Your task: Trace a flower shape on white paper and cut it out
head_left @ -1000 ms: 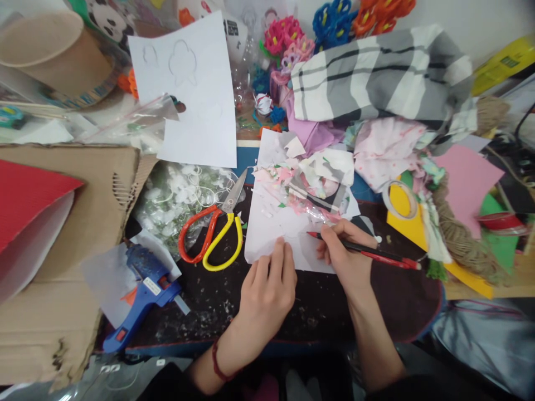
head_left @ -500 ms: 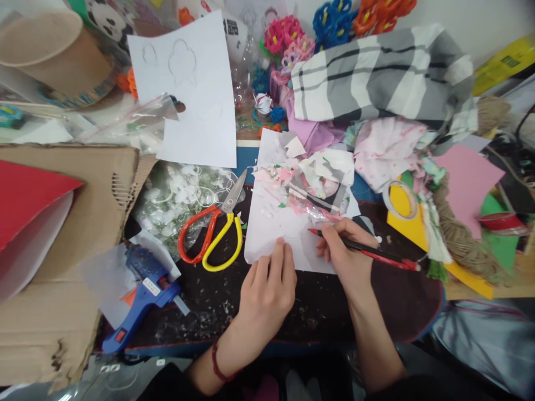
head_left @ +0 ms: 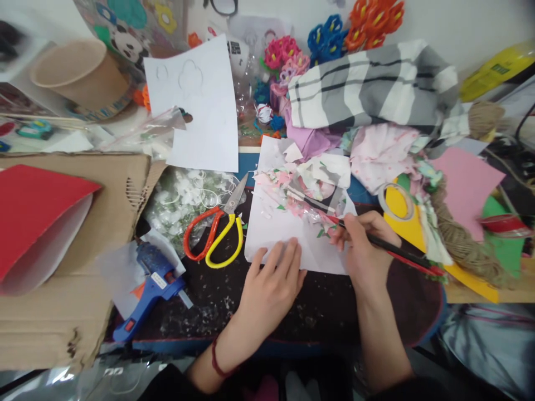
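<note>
My left hand [head_left: 271, 281] lies flat with fingers spread on the lower left part of a white paper sheet [head_left: 267, 223]. Pinched in my right hand [head_left: 368, 250] is a black and red pencil [head_left: 384, 245], its red tip pointing left near paper and fabric scraps [head_left: 317, 184]. These scraps cover the upper part of the sheet. Left of the sheet lie scissors [head_left: 228, 211] with one red and one yellow handle, blades partly apart. Another white sheet [head_left: 204, 122] with faint drawn outlines stands behind them.
A blue glue gun [head_left: 154, 278] and cardboard [head_left: 104, 223] with a red folded sheet [head_left: 42, 206] are at the left. Checked cloth [head_left: 376, 89] lies at the back. Tape [head_left: 396, 201], twine [head_left: 463, 234] and coloured paper [head_left: 468, 178] are at the right.
My right hand and the pencil have moved right and slightly up, beside the scraps. The fingers of my left hand are more spread. The whole view has shifted slightly.
</note>
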`<state>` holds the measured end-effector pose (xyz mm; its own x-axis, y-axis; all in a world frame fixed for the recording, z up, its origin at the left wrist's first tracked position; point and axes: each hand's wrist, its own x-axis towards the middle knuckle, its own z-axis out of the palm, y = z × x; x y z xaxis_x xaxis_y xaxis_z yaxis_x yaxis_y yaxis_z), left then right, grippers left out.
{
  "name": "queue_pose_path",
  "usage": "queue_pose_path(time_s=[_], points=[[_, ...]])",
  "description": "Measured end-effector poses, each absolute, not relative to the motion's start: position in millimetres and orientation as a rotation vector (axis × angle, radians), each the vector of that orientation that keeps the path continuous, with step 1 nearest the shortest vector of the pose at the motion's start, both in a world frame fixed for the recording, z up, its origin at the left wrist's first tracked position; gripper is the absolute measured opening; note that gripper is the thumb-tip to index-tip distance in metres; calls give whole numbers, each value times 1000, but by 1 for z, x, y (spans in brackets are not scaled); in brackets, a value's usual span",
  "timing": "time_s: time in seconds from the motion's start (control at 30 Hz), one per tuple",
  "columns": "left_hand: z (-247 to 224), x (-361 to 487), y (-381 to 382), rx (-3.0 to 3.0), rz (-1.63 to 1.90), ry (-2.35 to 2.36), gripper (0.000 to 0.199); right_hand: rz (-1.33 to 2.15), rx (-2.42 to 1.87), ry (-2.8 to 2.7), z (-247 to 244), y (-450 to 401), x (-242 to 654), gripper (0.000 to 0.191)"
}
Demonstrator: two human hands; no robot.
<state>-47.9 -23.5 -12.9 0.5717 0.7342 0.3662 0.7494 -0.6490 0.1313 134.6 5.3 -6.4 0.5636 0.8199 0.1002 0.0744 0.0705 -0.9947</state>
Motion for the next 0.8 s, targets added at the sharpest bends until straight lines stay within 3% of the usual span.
queue_pose_path(time_s=[0.17,0.37,0.53,0.8], points=[[-14,-54,-26,-2781,-783,-1240,21,1032,-1458,-1261,3,18,143,14],[-14,-54,-27,-2789,-878,-1262,17,1333,-1336,-1468,0,50,138,19],[-13,-54,-26,-2806,-915,-1318,17,1161,-1326,-1537,-10,57,130,34],[-15,-54,-24,-2818,-991,-1333,16,1054,-1411,-1618,-16,52,126,36]])
